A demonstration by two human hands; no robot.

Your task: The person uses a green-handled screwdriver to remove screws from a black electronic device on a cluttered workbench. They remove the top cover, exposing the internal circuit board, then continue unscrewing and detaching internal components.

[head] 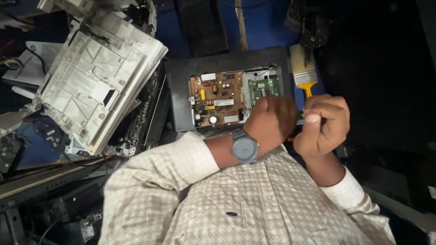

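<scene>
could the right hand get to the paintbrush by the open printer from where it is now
Probably yes. The right hand is closed around a small green item just below the paintbrush, with nothing lying between them. It would have to free its fingers first, since both hands grip that item.

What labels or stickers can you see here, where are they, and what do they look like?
White rectangular sticker: middle of the brown circuit board, long and narrow.
White rectangular label: brown board's top left corner, small.
Round grey wristwatch face: on the left wrist, plain, markings too small to tell.
</scene>
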